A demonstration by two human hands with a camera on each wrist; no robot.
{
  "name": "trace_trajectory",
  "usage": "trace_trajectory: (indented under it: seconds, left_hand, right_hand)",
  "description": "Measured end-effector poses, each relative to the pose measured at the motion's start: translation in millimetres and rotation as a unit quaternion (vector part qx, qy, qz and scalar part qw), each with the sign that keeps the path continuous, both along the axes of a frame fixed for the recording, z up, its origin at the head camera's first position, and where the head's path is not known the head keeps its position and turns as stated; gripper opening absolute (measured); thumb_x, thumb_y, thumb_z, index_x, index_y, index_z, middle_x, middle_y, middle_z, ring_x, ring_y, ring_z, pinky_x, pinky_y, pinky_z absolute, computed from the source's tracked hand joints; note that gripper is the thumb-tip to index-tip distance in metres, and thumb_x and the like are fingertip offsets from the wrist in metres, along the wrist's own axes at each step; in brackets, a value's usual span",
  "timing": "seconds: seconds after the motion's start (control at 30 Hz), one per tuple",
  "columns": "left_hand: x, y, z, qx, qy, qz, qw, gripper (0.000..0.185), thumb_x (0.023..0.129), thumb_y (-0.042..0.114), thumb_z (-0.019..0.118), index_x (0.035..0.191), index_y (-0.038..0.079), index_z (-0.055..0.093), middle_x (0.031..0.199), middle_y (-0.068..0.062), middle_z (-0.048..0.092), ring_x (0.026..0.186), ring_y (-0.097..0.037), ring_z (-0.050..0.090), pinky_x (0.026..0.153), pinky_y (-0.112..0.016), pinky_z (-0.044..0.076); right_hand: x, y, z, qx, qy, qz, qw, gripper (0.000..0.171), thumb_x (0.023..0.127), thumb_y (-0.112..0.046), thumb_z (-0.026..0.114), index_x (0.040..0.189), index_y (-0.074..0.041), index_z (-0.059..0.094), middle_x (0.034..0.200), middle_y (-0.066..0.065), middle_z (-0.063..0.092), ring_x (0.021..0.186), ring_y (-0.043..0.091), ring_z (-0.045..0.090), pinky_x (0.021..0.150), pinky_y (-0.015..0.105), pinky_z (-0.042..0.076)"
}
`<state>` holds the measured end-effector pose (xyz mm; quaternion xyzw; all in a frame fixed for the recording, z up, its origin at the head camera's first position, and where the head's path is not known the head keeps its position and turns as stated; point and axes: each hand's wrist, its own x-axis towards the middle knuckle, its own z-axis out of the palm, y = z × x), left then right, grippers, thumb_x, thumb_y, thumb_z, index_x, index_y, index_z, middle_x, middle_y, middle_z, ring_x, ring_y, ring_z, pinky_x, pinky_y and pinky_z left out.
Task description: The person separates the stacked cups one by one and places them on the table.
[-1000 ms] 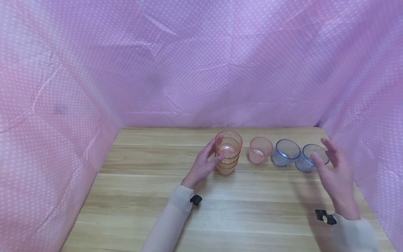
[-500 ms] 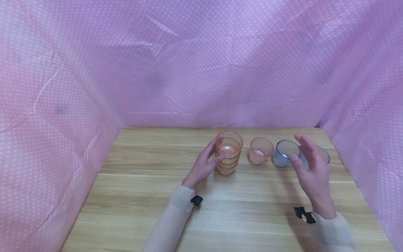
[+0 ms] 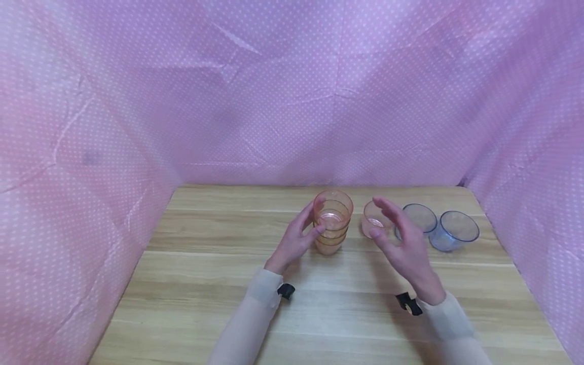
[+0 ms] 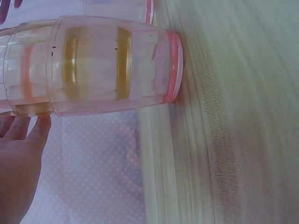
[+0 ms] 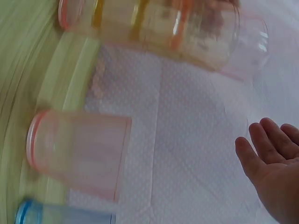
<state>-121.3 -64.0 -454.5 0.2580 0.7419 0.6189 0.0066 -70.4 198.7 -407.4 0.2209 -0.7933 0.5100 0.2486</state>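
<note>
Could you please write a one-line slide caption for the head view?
Left hand holds stacked orange cups; open right hand nears single pink cup.

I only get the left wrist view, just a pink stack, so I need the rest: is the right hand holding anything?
Observer: No, the right hand is open and empty, hovering before a single pink cup.
Operator: Other cups?
Observer: Two blue cups stand right of it.
Operator: Left hand's grip?
Observer: The left hand clasps the stack between thumb and fingers.
</note>
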Motion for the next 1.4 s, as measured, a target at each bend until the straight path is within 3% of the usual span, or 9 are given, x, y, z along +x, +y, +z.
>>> trace_trajectory:
  seconds: [0.1,0.33,0.4,0.6,0.8,0.93,1.1,1.3,1.4]
  left_hand:
    - [1.1,-1,-2.3,0.001,-0.002,0.002,1.0,0.072,0.104,0.037,0.064,0.163,0.013,0.032,0.16,-0.011,0.045,0.144,-0.027,0.046,0.122,-0.042,0.037]
    - [1.0,-1,-3.0,0.005,0.005,0.001,1.0,0.071,0.104,0.041,0.063,0.163,0.015,0.033,0.16,-0.01,0.045,0.143,-0.028,0.048,0.121,-0.042,0.038]
    - [0.3,-1,-2.1,0.006,0.006,-0.001,1.0,0.07,0.104,0.039,0.063,0.163,0.016,0.033,0.16,-0.01,0.045,0.144,-0.028,0.047,0.121,-0.042,0.038]
    - [0.0,2,0.8,0.012,0.004,-0.013,0.9998,0.068,0.105,0.029,0.064,0.164,0.02,0.032,0.162,-0.009,0.042,0.146,-0.027,0.044,0.122,-0.04,0.035]
    - [-0.2,-2,-1.3,0.008,0.006,-0.025,0.9996,0.07,0.105,0.033,0.062,0.164,0.017,0.029,0.165,-0.004,0.037,0.148,-0.026,0.041,0.123,-0.038,0.033]
    - [-4.1,-9,-0.9,-0.039,-0.005,-0.042,0.9984,0.073,0.105,0.035,0.062,0.166,0.018,0.026,0.164,-0.004,0.039,0.147,-0.025,0.043,0.122,-0.036,0.035]
    - [-14.7,-16,4.6,-0.106,-0.017,-0.071,0.9918,0.077,0.102,0.026,0.067,0.166,0.022,0.025,0.163,-0.006,0.04,0.143,-0.03,0.047,0.12,-0.038,0.039]
    - [-23.4,-19,10.4,-0.098,-0.087,-0.101,0.9862,0.078,0.097,0.025,0.074,0.163,0.027,0.032,0.162,-0.001,0.043,0.144,-0.027,0.046,0.12,-0.045,0.039]
    - [-25.6,-18,11.2,-0.084,-0.096,-0.11,0.9857,0.077,0.097,0.022,0.075,0.162,0.026,0.034,0.16,0.0,0.046,0.144,-0.026,0.046,0.119,-0.047,0.04]
  right_hand:
    - [-6.4,-13,-1.7,0.027,-0.04,0.012,0.999,0.069,0.086,0.004,0.077,0.15,-0.005,0.052,0.148,0.014,0.058,0.132,0.026,0.057,0.115,0.022,0.041]
    - [-24.5,-35,-2.4,0.043,-0.148,0.045,0.987,0.074,0.094,-0.017,0.079,0.157,-0.007,0.041,0.157,0.014,0.048,0.141,0.04,0.048,0.119,0.056,0.037]
    - [-29.2,-39,-3.2,0.036,-0.161,0.057,0.985,0.077,0.093,-0.018,0.08,0.157,-0.005,0.039,0.157,0.015,0.048,0.143,0.038,0.046,0.12,0.057,0.036]
    - [-35.1,-42,-3.6,0.022,-0.167,0.069,0.983,0.082,0.09,-0.017,0.084,0.157,-0.006,0.038,0.154,0.013,0.052,0.142,0.031,0.048,0.117,0.047,0.042]
    - [-37.3,-43,-4.5,0.022,-0.165,0.075,0.983,0.077,0.089,-0.016,0.085,0.152,-0.004,0.042,0.151,0.014,0.054,0.139,0.033,0.051,0.113,0.052,0.046]
    - [-37.5,-42,-5.4,0.026,-0.172,0.082,0.981,0.075,0.09,-0.016,0.084,0.151,-0.004,0.043,0.151,0.013,0.054,0.138,0.034,0.052,0.112,0.054,0.047]
    - [-37.1,-42,-5.8,0.029,-0.181,0.088,0.979,0.073,0.091,-0.017,0.082,0.151,-0.003,0.042,0.152,0.013,0.054,0.14,0.035,0.05,0.113,0.055,0.046]
    - [-42.5,-38,-5.4,0.049,-0.179,0.101,0.977,0.078,0.088,-0.015,0.085,0.151,-0.002,0.042,0.15,0.016,0.055,0.138,0.036,0.051,0.11,0.056,0.048]
    - [-47.7,-36,-3.5,0.065,-0.174,0.116,0.976,0.083,0.084,-0.014,0.088,0.152,-0.001,0.042,0.149,0.018,0.055,0.137,0.037,0.052,0.11,0.056,0.048]
